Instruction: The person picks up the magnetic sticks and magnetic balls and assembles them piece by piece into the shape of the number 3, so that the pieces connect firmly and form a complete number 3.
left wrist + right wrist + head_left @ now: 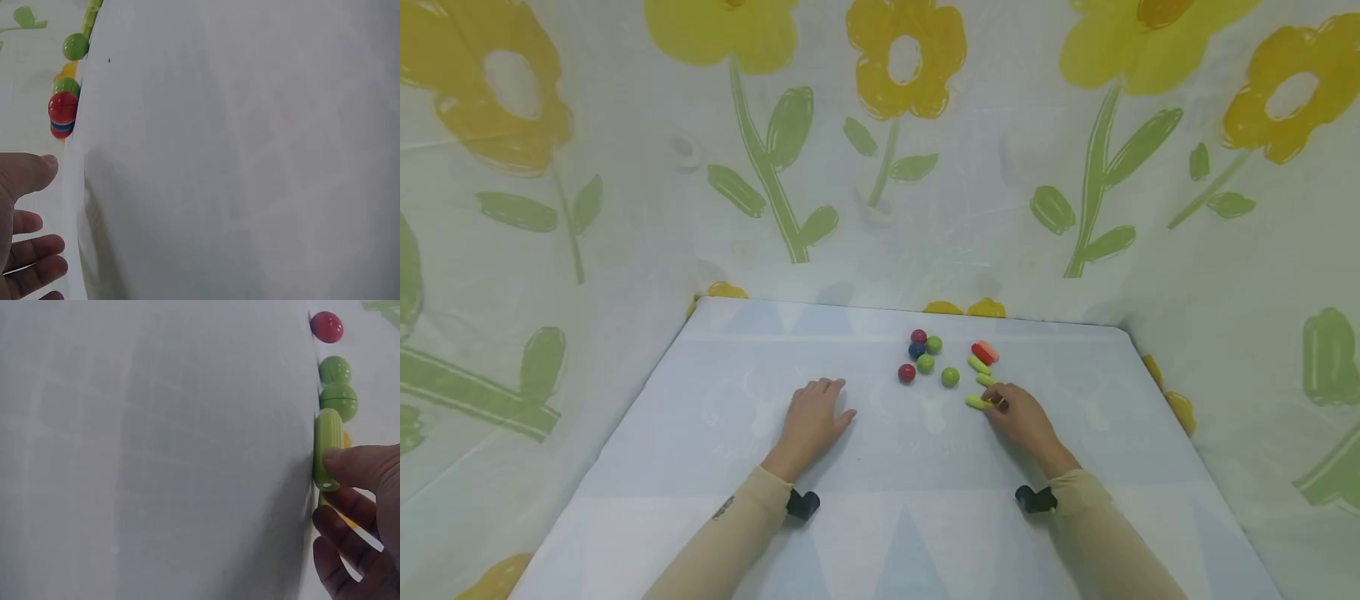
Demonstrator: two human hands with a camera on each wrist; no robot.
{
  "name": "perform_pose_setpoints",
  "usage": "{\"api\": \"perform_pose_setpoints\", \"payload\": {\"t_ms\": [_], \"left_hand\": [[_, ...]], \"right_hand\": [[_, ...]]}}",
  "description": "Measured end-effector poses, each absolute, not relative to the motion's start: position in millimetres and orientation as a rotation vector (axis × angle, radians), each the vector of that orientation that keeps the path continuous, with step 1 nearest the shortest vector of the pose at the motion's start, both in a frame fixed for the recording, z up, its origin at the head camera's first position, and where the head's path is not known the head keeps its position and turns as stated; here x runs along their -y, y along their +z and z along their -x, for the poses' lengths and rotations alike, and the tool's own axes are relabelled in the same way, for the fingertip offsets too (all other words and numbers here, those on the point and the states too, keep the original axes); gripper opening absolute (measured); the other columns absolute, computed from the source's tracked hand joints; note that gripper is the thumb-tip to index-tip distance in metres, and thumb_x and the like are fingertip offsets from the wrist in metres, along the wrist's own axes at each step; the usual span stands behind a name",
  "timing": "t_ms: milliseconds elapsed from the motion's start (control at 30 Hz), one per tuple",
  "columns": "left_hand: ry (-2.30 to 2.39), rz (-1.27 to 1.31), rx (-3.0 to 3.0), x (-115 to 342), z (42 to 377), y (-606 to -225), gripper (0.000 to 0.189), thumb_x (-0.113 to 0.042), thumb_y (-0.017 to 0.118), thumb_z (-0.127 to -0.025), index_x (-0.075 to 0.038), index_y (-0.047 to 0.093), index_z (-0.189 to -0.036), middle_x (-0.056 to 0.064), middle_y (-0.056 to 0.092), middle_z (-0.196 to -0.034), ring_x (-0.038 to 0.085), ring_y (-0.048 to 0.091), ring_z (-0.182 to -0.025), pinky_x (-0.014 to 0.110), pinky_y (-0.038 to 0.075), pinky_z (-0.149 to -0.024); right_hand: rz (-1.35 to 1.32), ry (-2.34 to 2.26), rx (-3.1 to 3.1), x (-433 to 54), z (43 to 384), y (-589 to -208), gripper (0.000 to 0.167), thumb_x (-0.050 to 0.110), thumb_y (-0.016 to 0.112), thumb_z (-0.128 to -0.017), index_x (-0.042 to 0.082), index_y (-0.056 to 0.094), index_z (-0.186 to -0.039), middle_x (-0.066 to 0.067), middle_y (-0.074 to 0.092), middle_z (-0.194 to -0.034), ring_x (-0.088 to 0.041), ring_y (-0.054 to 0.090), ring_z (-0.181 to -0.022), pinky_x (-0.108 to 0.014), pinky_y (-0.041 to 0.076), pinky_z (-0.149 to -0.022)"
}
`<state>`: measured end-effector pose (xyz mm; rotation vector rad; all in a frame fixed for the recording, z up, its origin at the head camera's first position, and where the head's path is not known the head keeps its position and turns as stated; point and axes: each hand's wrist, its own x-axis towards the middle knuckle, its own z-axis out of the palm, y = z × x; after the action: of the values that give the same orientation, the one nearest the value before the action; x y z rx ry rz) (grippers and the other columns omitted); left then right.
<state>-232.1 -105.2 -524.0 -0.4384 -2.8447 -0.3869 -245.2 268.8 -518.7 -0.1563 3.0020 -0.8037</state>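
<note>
My right hand [1021, 417] pinches a yellow-green ribbed stick [977, 402] at its near end, between thumb and fingers. In the right wrist view the thumb presses on the side of the ribbed stick [329, 431], which lies along the white cloth. Just beyond that hand are two more yellow-green sticks [978, 364], then a red stick [982, 354] and a salmon-pink one [989, 350] side by side. My left hand [811, 419] rests on the table with fingers loosely extended, holding nothing. The left wrist view shows its thumb [31, 174] apart from the other fingers.
Left of the sticks sits a loose group of shiny balls: a red ball [906, 373], another red ball [919, 336], a blue ball [916, 350] and several green ones, such as the green ball [951, 377]. Flower-printed curtains [925, 242] enclose the white-covered table [895, 467].
</note>
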Motion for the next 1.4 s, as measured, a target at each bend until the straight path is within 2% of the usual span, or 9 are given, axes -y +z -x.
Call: {"api": "perform_pose_setpoints", "payload": {"t_ms": [167, 467, 800, 1033, 1400], "left_hand": [[-0.467, 0.453, 2.868, 101, 230, -524, 0.058, -0.038, 0.075, -0.092, -0.002, 0.061, -0.134, 0.017, 0.065, -0.123, 0.034, 0.061, -0.111, 0.048, 0.051, -0.093], [-0.806, 0.434, 2.886, 95, 229, -528, 0.054, -0.032, 0.08, -0.088, -0.005, 0.063, -0.132, 0.009, 0.068, -0.113, 0.028, 0.061, -0.107, 0.045, 0.05, -0.095], [-0.949, 0.466, 2.858, 89, 228, -529, 0.054, -0.027, 0.083, -0.085, -0.006, 0.064, -0.131, 0.004, 0.069, -0.103, 0.024, 0.062, -0.097, 0.044, 0.049, -0.091], [-0.975, 0.505, 2.853, 81, 225, -531, 0.044, -0.027, 0.082, -0.086, -0.009, 0.068, -0.124, 0.002, 0.07, -0.101, 0.022, 0.063, -0.097, 0.043, 0.05, -0.09], [-0.983, 0.551, 2.851, 66, 223, -538, 0.039, -0.029, 0.081, -0.087, -0.013, 0.071, -0.121, -0.001, 0.071, -0.102, 0.021, 0.062, -0.1, 0.043, 0.049, -0.09]], "right_hand": [[0.144, -0.849, -2.97, -266, 244, -520, 0.019, 0.011, 0.074, -0.092, 0.01, 0.069, -0.111, -0.007, 0.068, -0.107, -0.027, 0.062, -0.101, -0.047, 0.051, -0.09], [0.145, -0.925, -2.938, -257, 241, -522, 0.016, 0.012, 0.075, -0.09, 0.015, 0.071, -0.106, -0.001, 0.069, -0.105, -0.023, 0.061, -0.099, -0.045, 0.051, -0.09], [0.194, -0.94, -2.893, -249, 238, -522, 0.015, 0.014, 0.078, -0.09, 0.018, 0.072, -0.103, 0.004, 0.069, -0.102, -0.017, 0.062, -0.094, -0.042, 0.053, -0.087], [0.26, -0.94, -2.838, -241, 235, -521, 0.014, 0.016, 0.078, -0.09, 0.019, 0.072, -0.102, 0.007, 0.068, -0.098, -0.014, 0.06, -0.091, -0.038, 0.053, -0.084], [0.368, -0.975, -2.759, -231, 232, -521, 0.015, 0.02, 0.08, -0.089, 0.024, 0.073, -0.102, 0.01, 0.065, -0.093, -0.013, 0.057, -0.088, -0.034, 0.05, -0.081]]}}
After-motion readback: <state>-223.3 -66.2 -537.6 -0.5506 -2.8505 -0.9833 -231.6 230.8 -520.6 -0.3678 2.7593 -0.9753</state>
